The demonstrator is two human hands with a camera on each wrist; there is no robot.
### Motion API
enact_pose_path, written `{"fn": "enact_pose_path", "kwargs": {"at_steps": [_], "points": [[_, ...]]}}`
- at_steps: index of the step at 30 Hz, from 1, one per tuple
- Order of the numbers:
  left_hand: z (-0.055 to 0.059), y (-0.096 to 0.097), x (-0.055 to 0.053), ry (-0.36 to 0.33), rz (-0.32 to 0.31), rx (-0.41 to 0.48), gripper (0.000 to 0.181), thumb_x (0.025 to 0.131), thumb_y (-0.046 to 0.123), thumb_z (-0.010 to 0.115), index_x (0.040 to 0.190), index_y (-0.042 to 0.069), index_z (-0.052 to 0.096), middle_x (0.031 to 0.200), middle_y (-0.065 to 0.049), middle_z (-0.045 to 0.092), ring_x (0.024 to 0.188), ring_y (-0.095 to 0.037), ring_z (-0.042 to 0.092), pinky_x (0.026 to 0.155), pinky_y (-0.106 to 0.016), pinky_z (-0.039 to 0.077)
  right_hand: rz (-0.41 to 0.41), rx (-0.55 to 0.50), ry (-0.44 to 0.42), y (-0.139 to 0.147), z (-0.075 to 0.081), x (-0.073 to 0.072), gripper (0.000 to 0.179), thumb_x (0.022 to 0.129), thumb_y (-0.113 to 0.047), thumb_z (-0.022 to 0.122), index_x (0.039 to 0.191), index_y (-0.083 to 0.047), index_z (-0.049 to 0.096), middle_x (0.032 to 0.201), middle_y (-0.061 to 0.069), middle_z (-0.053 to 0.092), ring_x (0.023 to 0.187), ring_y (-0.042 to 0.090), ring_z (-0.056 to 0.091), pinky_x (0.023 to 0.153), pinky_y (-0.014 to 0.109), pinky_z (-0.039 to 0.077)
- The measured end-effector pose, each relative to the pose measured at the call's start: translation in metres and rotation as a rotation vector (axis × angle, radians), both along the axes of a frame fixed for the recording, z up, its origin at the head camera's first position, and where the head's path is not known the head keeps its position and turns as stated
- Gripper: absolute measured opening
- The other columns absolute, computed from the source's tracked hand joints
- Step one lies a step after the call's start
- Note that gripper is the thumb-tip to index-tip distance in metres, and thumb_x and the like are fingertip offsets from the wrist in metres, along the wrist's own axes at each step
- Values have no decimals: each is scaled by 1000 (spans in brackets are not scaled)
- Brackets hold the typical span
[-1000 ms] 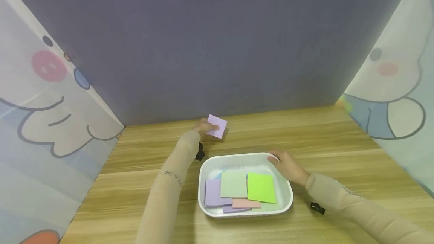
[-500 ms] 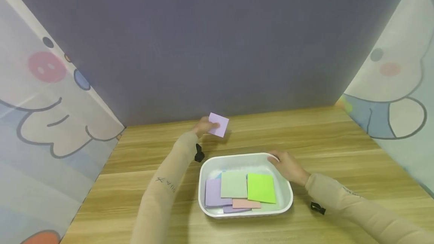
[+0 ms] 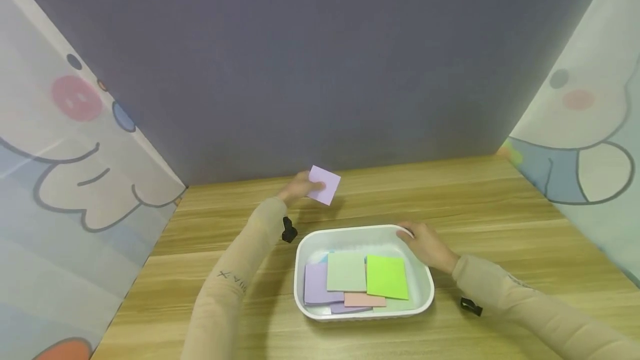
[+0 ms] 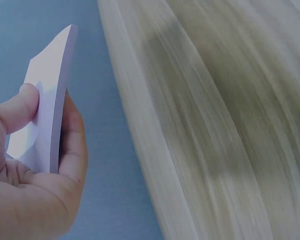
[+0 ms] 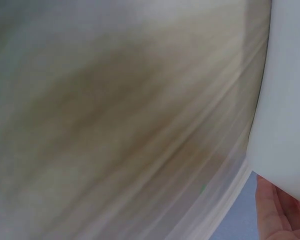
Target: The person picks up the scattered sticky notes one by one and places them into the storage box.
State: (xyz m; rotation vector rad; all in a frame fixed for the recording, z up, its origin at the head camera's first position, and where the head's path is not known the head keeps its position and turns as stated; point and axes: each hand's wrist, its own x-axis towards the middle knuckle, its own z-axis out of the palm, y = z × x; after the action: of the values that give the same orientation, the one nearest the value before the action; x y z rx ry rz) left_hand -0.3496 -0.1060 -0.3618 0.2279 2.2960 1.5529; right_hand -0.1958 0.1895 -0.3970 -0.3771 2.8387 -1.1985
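My left hand [image 3: 298, 186] pinches a pad of light purple sticky notes [image 3: 328, 179] near the back of the table, the thumb on its face. In the left wrist view the purple pad [image 4: 51, 95] stands on edge, with the fingers curled behind it. My right hand [image 3: 429, 249] grips the back right corner of a white plastic basin [image 3: 311, 246]. Inside the basin lie a pale green pad [image 3: 346, 272], a bright green pad [image 3: 387, 278], a purple pad [image 3: 320, 285] and a pink pad [image 3: 365, 300], partly overlapping. The right wrist view shows the basin's outer wall [image 5: 285, 100] and some fingers [image 5: 270, 210].
The wood-grain table [image 3: 210, 238] ends at a dark grey wall [image 3: 320, 71] behind. Cartoon-printed curtains border it on the left [image 3: 30, 210] and right [image 3: 590, 182]. A black strap [image 3: 289, 230] hangs under the left wrist, and another strap [image 3: 471, 306] under the right.
The left hand and its purple pad have shifted slightly, the pad a little to the right, while the left forearm has swung left. The right hand keeps its grip on the basin.
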Motion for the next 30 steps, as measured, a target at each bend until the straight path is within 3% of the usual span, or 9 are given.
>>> {"fn": "enact_pose_path", "kwargs": {"at_steps": [4,12,21,30], "points": [[7,2,9,20,-40,-16,33,89,10,56,119,-2,49,107,-18,59,88,-22,61,87,-40,49,-2,0,6,1,0,0,33,94,-12,47,118,11,53,101,22,64,74,15,63,60,21,53],[11,7,18,75,-28,-104,31,89,17,58,116,3,52,103,-13,62,89,-21,61,81,-32,49,3,-3,12,1,0,0,33,94,-12,48,117,12,53,99,22,64,73,15,63,59,21,53],[13,5,28,98,-39,-92,32,87,14,58,116,1,52,101,-14,62,86,-21,61,77,-30,52,4,10,37,2,-3,1,34,94,-12,48,118,12,53,104,25,63,75,16,63,60,21,53],[19,2,36,119,2,-59,35,87,12,59,119,0,50,105,-16,61,88,-23,62,79,-33,53,0,20,45,2,-1,1,34,94,-12,49,118,12,53,106,26,62,80,19,64,65,26,55]]}}
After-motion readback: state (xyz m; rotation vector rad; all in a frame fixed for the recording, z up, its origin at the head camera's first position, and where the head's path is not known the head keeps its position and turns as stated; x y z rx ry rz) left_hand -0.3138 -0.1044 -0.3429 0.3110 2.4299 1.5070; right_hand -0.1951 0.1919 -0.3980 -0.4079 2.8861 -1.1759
